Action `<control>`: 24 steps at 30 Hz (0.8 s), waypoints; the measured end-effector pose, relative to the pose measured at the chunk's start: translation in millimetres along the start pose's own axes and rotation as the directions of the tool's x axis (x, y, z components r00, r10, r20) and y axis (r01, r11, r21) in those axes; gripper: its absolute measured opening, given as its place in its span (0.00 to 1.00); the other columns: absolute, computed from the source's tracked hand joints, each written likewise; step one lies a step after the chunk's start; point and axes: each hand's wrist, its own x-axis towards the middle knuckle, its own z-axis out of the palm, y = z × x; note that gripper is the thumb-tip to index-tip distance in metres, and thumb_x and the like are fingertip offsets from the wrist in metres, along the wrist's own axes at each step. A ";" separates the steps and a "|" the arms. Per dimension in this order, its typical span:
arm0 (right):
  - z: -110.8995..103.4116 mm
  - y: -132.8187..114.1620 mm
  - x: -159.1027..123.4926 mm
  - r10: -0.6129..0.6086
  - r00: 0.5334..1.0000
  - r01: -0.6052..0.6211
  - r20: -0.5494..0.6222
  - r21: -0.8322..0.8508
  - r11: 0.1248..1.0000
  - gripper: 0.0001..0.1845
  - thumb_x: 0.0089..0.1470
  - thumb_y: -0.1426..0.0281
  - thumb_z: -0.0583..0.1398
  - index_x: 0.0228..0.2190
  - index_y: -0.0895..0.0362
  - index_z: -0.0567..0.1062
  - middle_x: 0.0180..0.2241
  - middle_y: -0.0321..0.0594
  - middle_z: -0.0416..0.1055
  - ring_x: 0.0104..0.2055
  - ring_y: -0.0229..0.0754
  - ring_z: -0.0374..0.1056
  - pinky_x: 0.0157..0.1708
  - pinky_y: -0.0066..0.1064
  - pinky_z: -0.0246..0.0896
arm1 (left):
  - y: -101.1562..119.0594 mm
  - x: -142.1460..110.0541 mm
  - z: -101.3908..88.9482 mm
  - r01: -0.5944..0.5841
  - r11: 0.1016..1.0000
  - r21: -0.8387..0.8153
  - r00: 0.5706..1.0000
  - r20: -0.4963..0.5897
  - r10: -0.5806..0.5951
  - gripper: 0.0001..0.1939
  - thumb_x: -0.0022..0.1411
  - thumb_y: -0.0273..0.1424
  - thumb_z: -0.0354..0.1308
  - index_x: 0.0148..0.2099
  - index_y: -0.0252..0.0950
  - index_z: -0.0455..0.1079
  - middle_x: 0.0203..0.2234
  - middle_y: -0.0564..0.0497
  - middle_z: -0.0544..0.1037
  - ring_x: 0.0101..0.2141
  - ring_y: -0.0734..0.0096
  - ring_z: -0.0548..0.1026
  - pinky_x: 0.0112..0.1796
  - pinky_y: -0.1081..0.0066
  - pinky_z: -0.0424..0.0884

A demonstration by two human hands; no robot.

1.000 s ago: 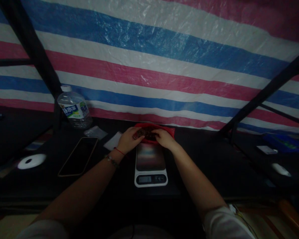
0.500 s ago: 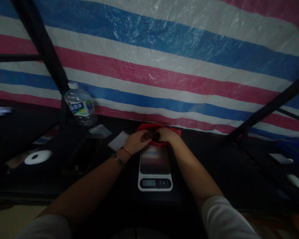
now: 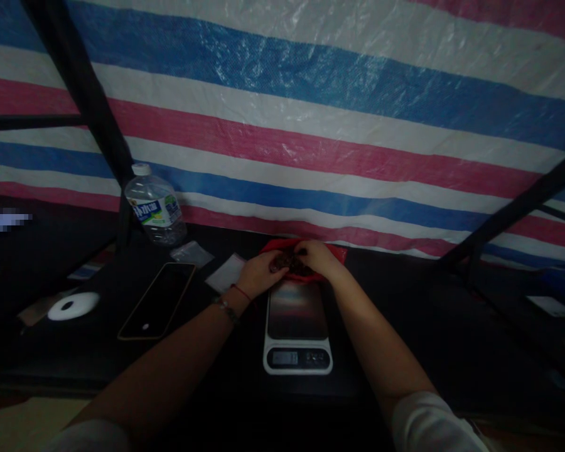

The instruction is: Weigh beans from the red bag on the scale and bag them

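Free tabletop (image 3: 419, 307) well right of scale (image 3: 297, 314), phone (image 3: 157, 301) and bottle (image 3: 155, 210) leftward, striped sheet (image 3: 320, 141) behind

The red bag (image 3: 277, 245) I reach into looks like thin plastic with a slight sheen, and the dark pieces (image 3: 299, 267) I touch inside it catch small glints. Before me, the scale (image 3: 297, 326) pairs a glossy, metal-looking plate with smooth white plastic. The striped sheet (image 3: 311, 157) is crinkled, shiny woven plastic; the bottle (image 3: 157, 207), clear glossy plastic; the tabletop (image 3: 390, 314), matt black; my sleeve (image 3: 419, 417), matt cloth.
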 end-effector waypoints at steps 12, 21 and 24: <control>7.4 -25.7 0.1 -0.234 0.963 0.255 -0.133 0.170 0.952 0.10 0.47 0.80 0.61 0.32 0.58 0.79 0.35 0.42 0.75 0.39 0.41 0.69 0.43 0.33 0.61 | -0.2 1.1 4.8 0.009 0.996 0.090 0.999 0.032 -0.011 0.19 0.58 0.42 0.57 0.50 0.39 0.71 0.38 0.48 0.79 0.38 0.63 0.76 0.37 0.70 0.69; 9.4 -22.6 -0.2 -0.272 0.949 0.300 -0.159 0.189 0.935 0.14 0.45 0.79 0.64 0.36 0.58 0.76 0.40 0.42 0.72 0.42 0.42 0.67 0.44 0.34 0.61 | -2.0 2.5 8.1 0.028 0.998 0.053 0.999 0.021 -0.030 0.17 0.59 0.42 0.56 0.48 0.39 0.72 0.35 0.49 0.79 0.36 0.65 0.76 0.35 0.72 0.68; 9.9 -23.1 -0.3 -0.262 0.952 0.289 -0.156 0.189 0.938 0.13 0.45 0.80 0.63 0.36 0.58 0.76 0.39 0.41 0.72 0.42 0.42 0.67 0.45 0.34 0.61 | -1.6 2.8 7.8 0.028 0.999 0.036 1.000 0.007 -0.028 0.18 0.59 0.42 0.57 0.49 0.39 0.71 0.36 0.49 0.79 0.36 0.65 0.76 0.35 0.72 0.68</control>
